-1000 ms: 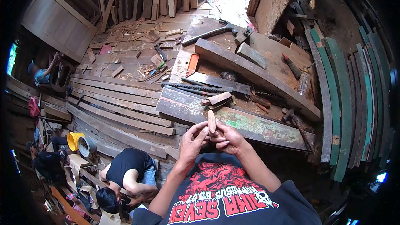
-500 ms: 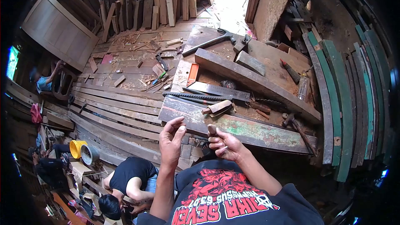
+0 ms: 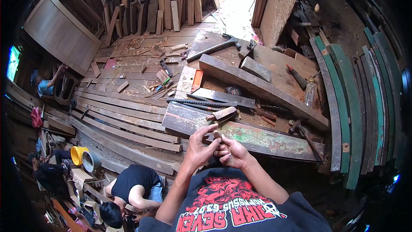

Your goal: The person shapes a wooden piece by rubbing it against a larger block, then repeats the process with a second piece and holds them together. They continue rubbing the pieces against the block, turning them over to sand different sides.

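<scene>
My left hand [image 3: 198,149] is raised in front of my shirt, thumb and index finger curved apart. Its thumb tip meets the fingers of my right hand [image 3: 233,153]. That right hand is closed, its fingers curled in; whatever small thing is pinched there is too small to make out. Just beyond both hands lies a worn plank [image 3: 257,136] with flaking green paint. On the plank rests a small wooden block tool [image 3: 222,114], close to my left fingertips.
A claw hammer [image 3: 214,48], an orange-handled square [image 3: 197,80], a thick beam [image 3: 264,90], a screwdriver [image 3: 309,91] and another hammer [image 3: 307,135] lie on the bench. Green boards [image 3: 349,116] stand at right. A person in black [image 3: 135,184] bends at lower left; another person [image 3: 45,87] sits farther left.
My left hand has moved right and met my right hand, where before they were apart. The right hand stays nearly in place, fingers curled. The view has shifted slightly.
</scene>
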A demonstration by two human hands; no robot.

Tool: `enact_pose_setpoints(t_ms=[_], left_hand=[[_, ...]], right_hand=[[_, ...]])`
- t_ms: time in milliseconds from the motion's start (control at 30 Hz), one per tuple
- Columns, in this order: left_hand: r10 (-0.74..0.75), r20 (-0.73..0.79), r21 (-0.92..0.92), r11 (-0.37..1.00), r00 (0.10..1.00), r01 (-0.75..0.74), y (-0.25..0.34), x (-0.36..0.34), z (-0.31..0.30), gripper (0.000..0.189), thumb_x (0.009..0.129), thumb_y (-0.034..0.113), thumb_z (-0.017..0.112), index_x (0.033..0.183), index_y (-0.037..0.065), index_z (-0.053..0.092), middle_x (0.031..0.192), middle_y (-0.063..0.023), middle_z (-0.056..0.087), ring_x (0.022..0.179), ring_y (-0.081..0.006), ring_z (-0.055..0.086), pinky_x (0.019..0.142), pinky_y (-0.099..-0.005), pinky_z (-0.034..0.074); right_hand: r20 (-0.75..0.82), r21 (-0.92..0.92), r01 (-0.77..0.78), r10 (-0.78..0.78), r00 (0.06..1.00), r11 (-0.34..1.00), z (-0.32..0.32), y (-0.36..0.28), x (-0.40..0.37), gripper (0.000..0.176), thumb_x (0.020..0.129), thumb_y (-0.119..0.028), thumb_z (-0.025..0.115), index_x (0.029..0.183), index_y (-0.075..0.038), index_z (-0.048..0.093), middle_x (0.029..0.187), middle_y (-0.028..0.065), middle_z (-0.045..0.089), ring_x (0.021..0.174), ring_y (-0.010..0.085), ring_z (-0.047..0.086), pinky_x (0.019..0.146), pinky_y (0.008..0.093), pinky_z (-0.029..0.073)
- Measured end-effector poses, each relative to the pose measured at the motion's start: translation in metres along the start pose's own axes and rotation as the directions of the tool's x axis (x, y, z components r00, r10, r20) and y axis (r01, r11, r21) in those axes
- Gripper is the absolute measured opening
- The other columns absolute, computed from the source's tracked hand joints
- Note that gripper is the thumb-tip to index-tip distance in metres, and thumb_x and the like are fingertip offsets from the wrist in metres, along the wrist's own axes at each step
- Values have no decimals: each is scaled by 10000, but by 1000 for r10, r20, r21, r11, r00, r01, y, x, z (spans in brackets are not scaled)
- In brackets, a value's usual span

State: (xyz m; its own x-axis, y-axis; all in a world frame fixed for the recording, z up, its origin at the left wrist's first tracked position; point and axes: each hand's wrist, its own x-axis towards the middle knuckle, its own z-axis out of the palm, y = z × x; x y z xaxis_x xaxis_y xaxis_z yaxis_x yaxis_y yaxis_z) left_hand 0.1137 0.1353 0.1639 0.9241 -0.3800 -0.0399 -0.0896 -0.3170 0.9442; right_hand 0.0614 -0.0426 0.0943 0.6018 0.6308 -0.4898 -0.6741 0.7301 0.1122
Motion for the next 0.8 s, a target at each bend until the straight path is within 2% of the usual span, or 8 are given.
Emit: enact_pose_setpoints(t_ms=[167,267,367,433,533,633,667,800], left_hand=[[46,-33,35,998,998,-44,1,4,7,394,885,168,835,1254,54,760,1171,-160,767,1091,-236,734,944,-366,569],[73,-90,54,996,993,-68,-4,3,9,373,873,180,850,1215,51,774,1117,-148,778,1050,-232,745,914,-359,574],[102,-128,81,992,987,-92,2,2,7,357,867,160,861,1189,35,774,1071,-129,783,1023,-215,749,892,-347,578],[114,-125,107,989,986,-101,9,-1,3,346,875,121,860,1188,16,761,1049,-117,783,1006,-194,749,879,-334,584],[55,-195,-98,992,979,-75,8,-4,6,323,898,33,837,1198,-12,725,1022,-102,778,990,-153,741,856,-292,590],[-40,-229,-295,955,973,-30,22,-10,3,319,918,-24,807,1216,-23,694,1045,-104,769,991,-135,734,850,-263,593],[-64,-249,-330,944,966,-23,19,-13,3,327,914,-44,804,1218,-21,685,1089,-114,761,1006,-142,732,866,-265,594],[-8,-363,-370,919,932,-137,20,-21,0,353,899,-75,804,1221,-22,669,1158,-123,748,1044,-161,732,907,-276,597]], right_hand=[[-96,-104,66,-76,993,992,-2,4,-3,407,1149,-529,382,1162,-176,585,800,-59,462,596,66,400,500,195,370],[-85,-321,156,-192,978,934,-11,7,-6,427,1137,-536,432,1176,-163,636,774,-58,506,604,59,428,528,226,383],[-108,-890,155,-529,842,429,-6,5,-15,467,1112,-539,503,1152,-111,686,754,-45,557,642,49,478,553,248,398],[-12,-960,188,-705,709,206,-5,6,-19,398,1089,-451,585,1135,-68,684,762,-40,571,659,55,497,586,253,423],[174,-977,197,-835,522,-80,-5,-2,-23,280,1061,-285,684,1144,-19,662,820,-11,602,706,68,538,644,264,471],[58,-929,340,-855,515,142,-8,-13,-19,322,1079,-328,657,1197,-29,634,889,18,613,748,77,566,660,264,481],[-15,-914,331,-835,550,234,-9,-17,-21,427,1106,-438,581,1274,-45,595,962,45,630,789,100,613,680,266,508],[-98,-818,389,-769,632,425,3,-21,-30,556,1112,-574,471,1353,-79,552,1020,54,652,819,131,656,692,276,539]])
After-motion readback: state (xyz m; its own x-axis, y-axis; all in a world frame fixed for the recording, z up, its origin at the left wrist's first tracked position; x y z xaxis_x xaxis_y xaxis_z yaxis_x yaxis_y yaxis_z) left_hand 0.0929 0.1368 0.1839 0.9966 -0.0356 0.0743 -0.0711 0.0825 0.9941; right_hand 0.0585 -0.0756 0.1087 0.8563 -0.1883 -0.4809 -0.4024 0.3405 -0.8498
